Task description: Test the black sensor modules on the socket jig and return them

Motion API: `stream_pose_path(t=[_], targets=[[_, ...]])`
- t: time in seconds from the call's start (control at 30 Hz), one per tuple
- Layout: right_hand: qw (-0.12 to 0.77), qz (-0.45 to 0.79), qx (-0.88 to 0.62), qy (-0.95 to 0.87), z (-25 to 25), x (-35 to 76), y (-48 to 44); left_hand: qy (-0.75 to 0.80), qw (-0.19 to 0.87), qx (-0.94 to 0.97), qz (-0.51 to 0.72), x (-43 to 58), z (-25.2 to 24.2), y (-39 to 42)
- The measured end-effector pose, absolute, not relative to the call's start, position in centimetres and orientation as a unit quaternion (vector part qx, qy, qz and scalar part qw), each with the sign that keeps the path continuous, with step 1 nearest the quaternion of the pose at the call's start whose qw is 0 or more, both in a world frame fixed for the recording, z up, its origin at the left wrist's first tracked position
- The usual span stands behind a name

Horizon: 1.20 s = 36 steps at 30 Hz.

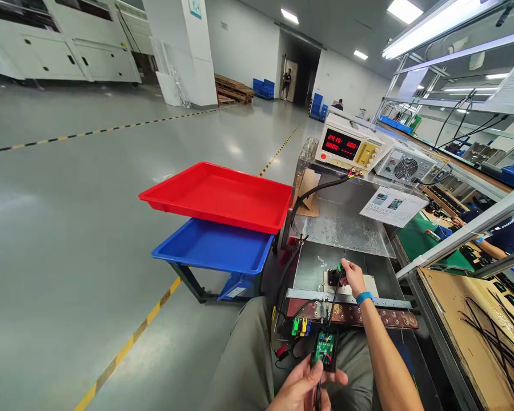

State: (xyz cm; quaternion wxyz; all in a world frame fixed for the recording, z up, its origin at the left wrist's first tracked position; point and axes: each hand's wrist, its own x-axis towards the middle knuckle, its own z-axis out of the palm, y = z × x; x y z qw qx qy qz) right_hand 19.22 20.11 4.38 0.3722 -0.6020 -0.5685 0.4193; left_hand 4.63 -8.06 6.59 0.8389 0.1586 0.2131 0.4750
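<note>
I am observing the left hand [302, 387] gripping a circuit board [325, 346] just off the table's [310, 268] near edge, fingers wrapping its lower end. The right hand [353, 277] is pinching a black cable's [334, 299] upper end, fingers closed. Toward the far edge, a power supply [341, 142] is displaying "24.15" and "0.00"; a sheet's [394, 206] print is remaining illegible.

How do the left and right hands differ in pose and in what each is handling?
The left hand is low at the frame's bottom edge; the right hand reaches farther forward.
The left hand holds a circuit board; the right hand's fingers are at a small green piece, their exact grip unclear.
The right wrist wears a blue band; the left wrist is out of frame.
Both hands are gloveless.
</note>
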Motion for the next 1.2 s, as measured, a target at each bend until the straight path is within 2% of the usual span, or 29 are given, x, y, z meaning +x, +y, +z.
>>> stream_pose_path(t=[0.2,0.43,0.8,1.07,1.2], targets=[[0.326,0.405,-0.626,-0.582,2.6,19.9,20.7,0.212,0.824,0.210,0.481,5.6,7.6,-7.6],[0.270,0.310,-0.625,-0.664,2.0,20.3,21.1,0.204,0.824,0.245,0.469,8.2,5.0,-7.0],[0.171,0.178,-0.580,-0.776,4.5,20.0,22.0,0.235,0.819,0.224,0.473,7.9,7.2,-7.3],[0.131,0.135,-0.607,-0.772,5.6,18.2,20.1,0.200,0.836,0.297,0.414,8.1,6.0,-9.2],[0.144,0.143,-0.598,-0.775,8.4,17.7,18.2,0.325,0.753,0.367,0.439,5.5,8.1,-9.4]])
